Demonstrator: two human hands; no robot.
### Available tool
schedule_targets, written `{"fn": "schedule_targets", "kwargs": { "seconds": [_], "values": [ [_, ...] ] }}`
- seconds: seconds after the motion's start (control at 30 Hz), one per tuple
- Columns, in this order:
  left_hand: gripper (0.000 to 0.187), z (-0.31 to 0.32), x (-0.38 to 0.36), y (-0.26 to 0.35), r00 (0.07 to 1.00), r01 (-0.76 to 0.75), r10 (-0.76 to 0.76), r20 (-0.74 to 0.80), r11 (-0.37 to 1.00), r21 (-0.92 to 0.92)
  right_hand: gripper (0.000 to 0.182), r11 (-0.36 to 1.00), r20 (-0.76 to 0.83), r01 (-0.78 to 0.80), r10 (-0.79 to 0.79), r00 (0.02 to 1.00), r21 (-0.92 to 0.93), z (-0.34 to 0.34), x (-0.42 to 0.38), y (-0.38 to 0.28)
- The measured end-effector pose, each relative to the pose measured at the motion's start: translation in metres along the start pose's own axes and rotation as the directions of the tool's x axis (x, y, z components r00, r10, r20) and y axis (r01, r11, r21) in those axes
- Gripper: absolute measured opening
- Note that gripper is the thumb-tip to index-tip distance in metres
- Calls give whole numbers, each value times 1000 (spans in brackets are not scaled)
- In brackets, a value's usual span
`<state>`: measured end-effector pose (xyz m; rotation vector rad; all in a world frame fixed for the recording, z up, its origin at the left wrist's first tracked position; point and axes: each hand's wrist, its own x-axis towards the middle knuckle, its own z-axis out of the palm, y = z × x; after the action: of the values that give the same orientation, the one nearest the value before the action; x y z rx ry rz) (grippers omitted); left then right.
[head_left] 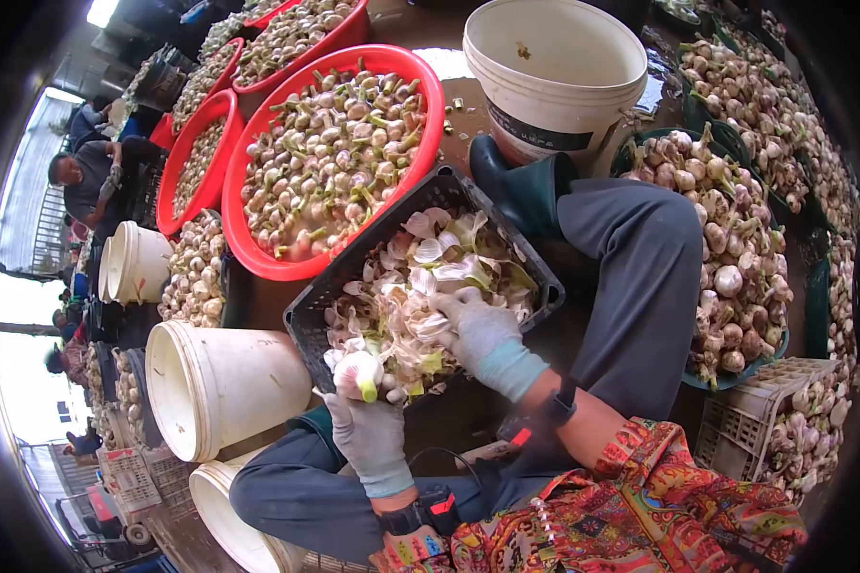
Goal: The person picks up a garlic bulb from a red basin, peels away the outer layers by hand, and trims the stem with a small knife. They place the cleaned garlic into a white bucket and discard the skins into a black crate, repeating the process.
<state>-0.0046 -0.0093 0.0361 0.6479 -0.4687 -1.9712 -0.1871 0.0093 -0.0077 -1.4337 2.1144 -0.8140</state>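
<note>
My left hand (371, 441), in a pale work glove, grips a white garlic bulb (357, 372) with a green cut stem at the near edge of a black plastic crate (301, 307). Inside the crate lies a heap of loose garlic skins (416, 277), papery white, pink and some green. My right hand (478, 334), gloved with a light blue cuff, is over the skins, a short way from the bulb. Its fingers are bent together, and whatever they hold is hidden among the skins.
A red tub (430, 124) of trimmed garlic touches the crate's far side. A white bucket (554, 48) stands beyond my boot (521, 191); another white bucket (258, 382) lies tipped at left. Heaped garlic (726, 258) fills baskets at right. A person (110, 181) sits far left.
</note>
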Motion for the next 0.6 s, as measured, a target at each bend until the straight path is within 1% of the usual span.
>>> {"fn": "schedule_targets", "kwargs": {
  "seconds": [0.03,0.07,0.1,0.13,0.17,0.2,0.23,0.27,0.3,0.37,0.4,0.43,0.5,0.53,0.6],
  "values": [
    [44,-9,2,-6,1000,8,-8,-8,1000,2,28,978,-30,44,-39,999,202,-3,-5,-8],
    [43,-17,5,-11,998,-23,23,-64,1000,3,32,950,-9,86,-88,996,301,6,-7,-10],
    [43,-19,10,-14,992,-55,56,-115,998,8,33,840,222,-20,-120,968,542,0,-6,-15],
    [36,-18,13,-19,991,-28,25,-135,999,-21,37,752,252,-77,-120,960,654,9,-8,-17],
    [36,-20,15,-21,990,-12,9,-140,1000,-14,41,647,281,-138,-122,952,750,18,-10,-19],
    [34,-24,15,-25,983,-8,1,-184,999,-38,41,643,285,-152,-107,953,750,21,-8,-18],
    [32,-28,17,-29,973,-6,-8,-231,998,-62,40,661,331,-206,-69,941,722,23,-6,-17],
    [32,-33,19,-30,988,-19,15,-155,999,-28,38,674,378,-262,-28,925,690,25,-7,-16],
    [32,-33,19,-33,986,-3,-1,-166,1000,-25,38,668,387,-280,-12,922,690,26,-7,-15],
    [34,-30,22,-39,967,-48,74,-245,993,110,36,572,408,-365,58,911,734,29,-8,-14],
    [34,-31,23,-42,966,-35,62,-251,993,110,34,584,365,-342,83,927,736,34,-8,-13],
    [36,-31,24,-45,958,-47,80,-276,991,125,34,582,369,-352,94,925,733,37,-7,-13],
    [37,-32,23,-48,948,-54,95,-304,989,140,32,605,266,-299,145,953,738,40,-4,-13],
    [38,-32,21,-49,954,-32,73,-292,989,142,32,603,270,-306,153,951,737,40,-2,-14],
    [38,-34,21,-49,959,-10,49,-280,990,140,27,527,436,-453,166,884,719,39,5,-12]
  ]
}}
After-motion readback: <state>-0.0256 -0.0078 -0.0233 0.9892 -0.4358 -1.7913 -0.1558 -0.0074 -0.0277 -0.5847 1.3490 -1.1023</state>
